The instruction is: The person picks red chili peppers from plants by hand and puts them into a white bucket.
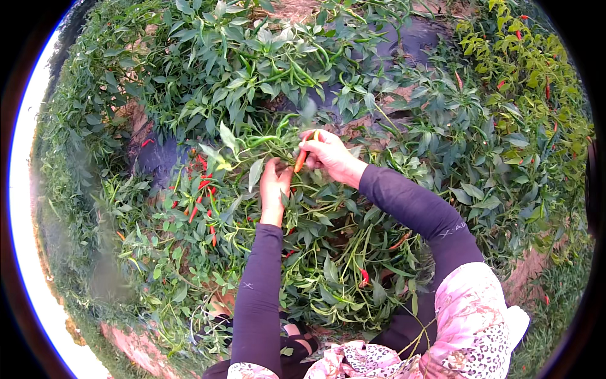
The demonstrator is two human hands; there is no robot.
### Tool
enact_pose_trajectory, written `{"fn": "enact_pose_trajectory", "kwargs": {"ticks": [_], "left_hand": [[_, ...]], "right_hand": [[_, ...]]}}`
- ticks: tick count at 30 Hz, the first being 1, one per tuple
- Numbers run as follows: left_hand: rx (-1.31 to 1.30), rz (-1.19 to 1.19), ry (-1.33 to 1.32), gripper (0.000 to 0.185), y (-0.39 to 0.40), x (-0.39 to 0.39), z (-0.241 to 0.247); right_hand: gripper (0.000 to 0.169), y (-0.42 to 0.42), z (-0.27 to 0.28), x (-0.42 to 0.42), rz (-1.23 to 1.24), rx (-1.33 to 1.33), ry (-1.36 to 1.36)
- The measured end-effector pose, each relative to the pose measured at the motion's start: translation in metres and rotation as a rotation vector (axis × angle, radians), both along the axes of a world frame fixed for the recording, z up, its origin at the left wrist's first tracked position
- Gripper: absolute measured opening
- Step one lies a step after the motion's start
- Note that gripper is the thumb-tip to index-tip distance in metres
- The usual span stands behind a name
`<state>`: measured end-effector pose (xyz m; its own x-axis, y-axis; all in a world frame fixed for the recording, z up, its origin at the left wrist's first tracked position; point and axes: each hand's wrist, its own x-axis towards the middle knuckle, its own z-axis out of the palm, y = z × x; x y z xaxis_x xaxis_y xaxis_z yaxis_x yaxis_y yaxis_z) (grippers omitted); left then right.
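Note:
My right hand [329, 154] is closed around an orange-red chili pepper [300, 161], whose tip points down, with more red pepper showing between the fingers. Just left of it and slightly lower, my left hand [276, 182] grips the leafy stems of the chili plant [322, 213]; its fingertips are partly hidden by leaves. Green chilies [263, 139] hang on the branch above my left hand. Red chilies [195, 208] cluster on the plant to the left of that hand, and another red chili [364, 277] hangs lower, among the leaves.
Dense chili plants surround me, with green chilies [300, 73] on the far row. Dark plastic mulch [163, 158] and reddish soil show between plants. Yellowish plants [535, 61] with red chilies stand at the upper right. My sandalled foot [300, 336] is below, beside the plants.

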<state>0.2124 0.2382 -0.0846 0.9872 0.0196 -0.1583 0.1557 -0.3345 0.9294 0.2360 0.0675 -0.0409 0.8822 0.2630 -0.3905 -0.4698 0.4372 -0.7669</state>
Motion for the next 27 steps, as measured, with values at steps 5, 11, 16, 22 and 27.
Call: {"fn": "enact_pose_trajectory", "kwargs": {"ticks": [5, 11, 16, 22, 27], "left_hand": [[0.572, -0.126, -0.267, 0.051, 0.011, -0.04, 0.038], [0.735, -0.085, -0.253, 0.064, 0.011, -0.096, 0.053], [0.673, -0.1, -0.208, 0.04, 0.008, -0.115, 0.061], [0.577, -0.158, -0.315, 0.028, -0.008, -0.142, 0.072], [0.594, -0.163, -0.367, 0.037, -0.012, -0.16, 0.066]], "right_hand": [[0.016, -0.028, -0.01, -0.007, 0.17, -0.057, 0.084], [0.026, -0.051, -0.007, -0.009, 0.245, -0.016, 0.01], [0.022, -0.047, 0.027, -0.005, 0.2, 0.177, -0.005], [0.015, 0.01, 0.011, -0.015, 0.618, -0.133, -0.103], [0.02, 0.056, -0.036, -0.006, 0.724, -0.939, -0.647]]}}
